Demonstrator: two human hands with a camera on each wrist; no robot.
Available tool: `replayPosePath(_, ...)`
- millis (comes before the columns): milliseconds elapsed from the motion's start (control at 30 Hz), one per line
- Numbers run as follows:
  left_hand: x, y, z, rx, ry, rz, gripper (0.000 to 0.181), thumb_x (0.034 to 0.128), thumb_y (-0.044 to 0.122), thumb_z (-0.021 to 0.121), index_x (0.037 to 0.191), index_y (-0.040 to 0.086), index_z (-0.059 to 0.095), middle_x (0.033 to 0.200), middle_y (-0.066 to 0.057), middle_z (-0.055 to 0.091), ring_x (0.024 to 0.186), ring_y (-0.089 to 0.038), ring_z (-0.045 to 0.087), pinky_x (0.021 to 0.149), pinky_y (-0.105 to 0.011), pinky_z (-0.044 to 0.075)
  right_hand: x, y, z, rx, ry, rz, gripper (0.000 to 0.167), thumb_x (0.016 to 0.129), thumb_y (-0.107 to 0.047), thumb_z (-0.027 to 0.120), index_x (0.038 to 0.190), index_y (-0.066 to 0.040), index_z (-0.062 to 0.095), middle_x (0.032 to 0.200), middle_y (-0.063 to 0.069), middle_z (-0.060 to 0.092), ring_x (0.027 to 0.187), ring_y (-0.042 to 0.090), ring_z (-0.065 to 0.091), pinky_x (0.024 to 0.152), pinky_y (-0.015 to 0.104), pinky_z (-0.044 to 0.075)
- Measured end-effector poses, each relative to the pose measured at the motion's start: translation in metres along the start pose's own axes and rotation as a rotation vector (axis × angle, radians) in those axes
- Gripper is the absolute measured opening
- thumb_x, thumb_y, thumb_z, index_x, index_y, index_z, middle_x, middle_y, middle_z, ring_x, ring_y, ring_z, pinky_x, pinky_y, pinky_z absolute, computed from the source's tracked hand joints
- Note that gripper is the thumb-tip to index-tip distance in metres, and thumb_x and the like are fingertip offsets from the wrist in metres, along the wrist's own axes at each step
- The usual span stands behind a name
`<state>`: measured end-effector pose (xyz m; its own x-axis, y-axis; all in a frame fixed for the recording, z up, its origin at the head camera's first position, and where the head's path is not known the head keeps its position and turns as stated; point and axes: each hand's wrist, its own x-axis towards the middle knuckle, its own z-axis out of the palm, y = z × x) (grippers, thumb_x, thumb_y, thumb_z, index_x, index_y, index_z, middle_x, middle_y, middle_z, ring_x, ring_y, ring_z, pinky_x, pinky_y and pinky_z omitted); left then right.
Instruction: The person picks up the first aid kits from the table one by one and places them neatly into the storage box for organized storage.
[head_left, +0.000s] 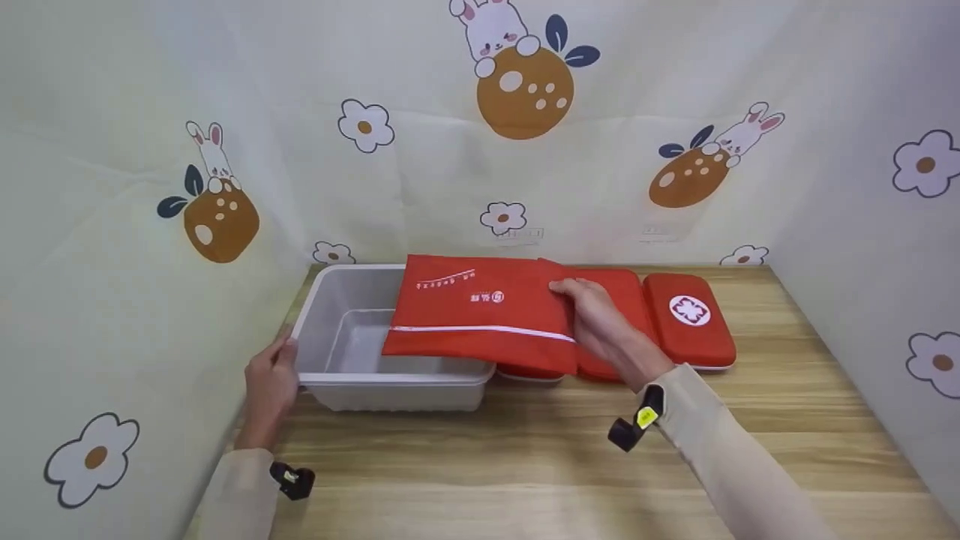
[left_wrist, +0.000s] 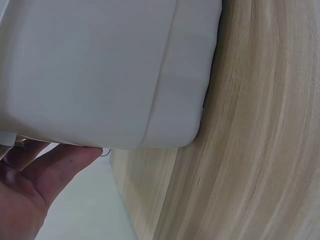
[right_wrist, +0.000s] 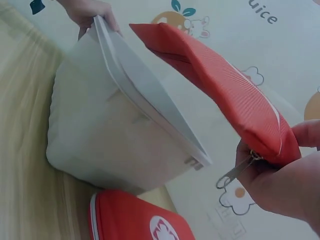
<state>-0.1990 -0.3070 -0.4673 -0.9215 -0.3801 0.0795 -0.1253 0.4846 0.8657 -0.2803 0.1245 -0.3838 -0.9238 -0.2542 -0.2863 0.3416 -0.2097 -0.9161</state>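
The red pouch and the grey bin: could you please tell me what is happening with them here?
A person grips the flat red pouch by one end with the right hand and holds it raised, partly over the grey bin. The left hand holds the bin's rim on the left side. Red cases lie to the right of the bin on the table, some partly hidden by the pouch and right arm.

Wood-grain table [head_left: 525, 480]; pale backdrop [head_left: 427, 187] printed with rabbits [head_left: 496, 34], brown fruit [head_left: 517, 112], flowers [head_left: 365, 126].
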Motion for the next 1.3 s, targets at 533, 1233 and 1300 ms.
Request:
replayPosePath(533,0.001,0.002,0.001,-0.004,0.032,-0.007,0.048,0.1096,0.026,0.037,0.15,0.0,0.041,0.158,-0.016,0.038,0.151,-0.036,0.03,0.126,-0.049,0.024,0.026,0.011,0.053,0.089,-0.068,0.025,0.042,0.1,-0.013,0.057,0.14,-0.005,0.047,0.133,0.009,0.059,0.113,0.02,0.062,0.097,0.032,0.057)
replayPosePath(1233,-0.002,0.0,0.0,0.003,-0.004,-0.038,0.05,0.1099,0.028,0.034,0.151,0.0,0.039,0.158,-0.021,0.036,0.151,-0.038,0.03,0.126,-0.05,0.023,0.05,0.049,0.113,-0.039,-0.115,0.004,0.038,0.101,-0.001,0.048,0.138,0.002,0.04,0.133,0.019,0.057,0.113,0.025,0.06,0.109,0.044,0.05)
replayPosePath(1300,-0.001,0.0,0.0,0.011,-0.008,-0.038,0.051,0.11,0.03,0.033,0.152,0.001,0.039,0.159,-0.02,0.036,0.151,-0.038,0.029,0.127,-0.05,0.022,0.051,0.048,0.117,-0.037,-0.132,0.025,0.041,0.1,0.0,0.046,0.14,0.001,0.037,0.136,0.019,0.054,0.117,0.026,0.057,0.111,0.044,0.048)
